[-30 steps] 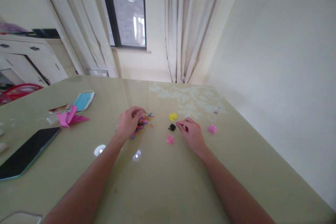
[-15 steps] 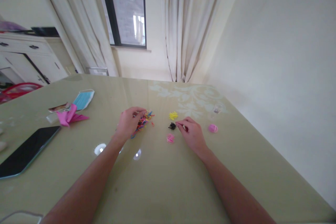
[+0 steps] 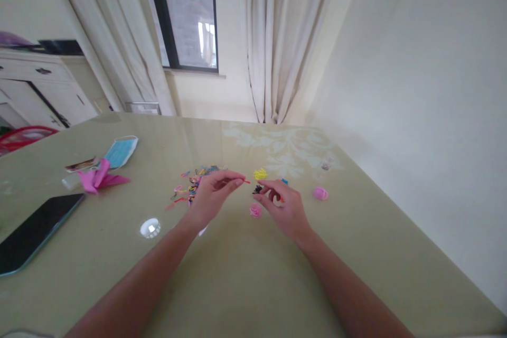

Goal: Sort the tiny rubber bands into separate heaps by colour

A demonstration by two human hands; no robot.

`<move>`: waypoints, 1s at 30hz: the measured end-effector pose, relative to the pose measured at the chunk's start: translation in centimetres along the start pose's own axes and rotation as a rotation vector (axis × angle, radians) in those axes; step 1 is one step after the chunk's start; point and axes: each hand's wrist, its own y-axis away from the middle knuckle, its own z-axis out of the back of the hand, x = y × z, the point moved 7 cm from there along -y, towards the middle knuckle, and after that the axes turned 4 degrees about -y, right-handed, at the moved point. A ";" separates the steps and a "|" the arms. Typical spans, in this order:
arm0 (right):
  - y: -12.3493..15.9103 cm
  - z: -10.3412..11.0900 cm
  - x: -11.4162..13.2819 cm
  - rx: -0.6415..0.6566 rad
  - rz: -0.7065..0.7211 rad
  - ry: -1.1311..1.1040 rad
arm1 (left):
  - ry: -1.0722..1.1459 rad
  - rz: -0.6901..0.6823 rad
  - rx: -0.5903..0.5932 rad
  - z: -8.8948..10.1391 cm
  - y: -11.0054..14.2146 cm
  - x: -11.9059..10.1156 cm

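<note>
Between the thumb and index finger of my left hand (image 3: 216, 193) is a small red rubber band (image 3: 246, 181), its end poking out to the right. Beneath and behind that hand spreads a mixed pile of coloured rubber bands (image 3: 194, 182), partly hidden. My right hand (image 3: 287, 208) has its thumb and index finger apart, close to a small heap of black rubber bands (image 3: 257, 190). Yellow rubber bands (image 3: 260, 174) lie just beyond the black ones, pink rubber bands (image 3: 255, 210) just nearer. Some blue pieces (image 3: 284, 181) show behind my right hand, and something red shows by its fingers.
Right of my hands sits a pink bundle (image 3: 320, 193), with a small clear object (image 3: 326, 166) behind it. On the left lie a dark phone (image 3: 39, 229), a pink folded-paper shape (image 3: 99, 177) and a blue face mask (image 3: 121, 153). A wall borders the table (image 3: 245, 280) on the right.
My left hand has come right from the mixed pile, with a red rubber band now in its fingertips. The right hand's thumb and index finger have parted beside the black heap.
</note>
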 end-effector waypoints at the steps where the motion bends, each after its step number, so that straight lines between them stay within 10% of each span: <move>1: 0.1 0.0 0.6 -0.001 0.019 -0.024 | 0.039 -0.012 0.028 -0.8 0.4 -0.4; 10: 0.6 1.5 4.1 -0.077 0.214 -0.099 | 0.018 -0.109 0.155 -2.3 1.5 -1.5; 21: 1.0 2.8 6.2 -0.008 0.206 -0.368 | -1.178 -0.190 0.111 0.6 0.0 3.9; 30: -2.0 5.9 -2.9 0.095 -0.117 0.261 | -1.256 -0.246 0.210 0.1 -0.4 4.0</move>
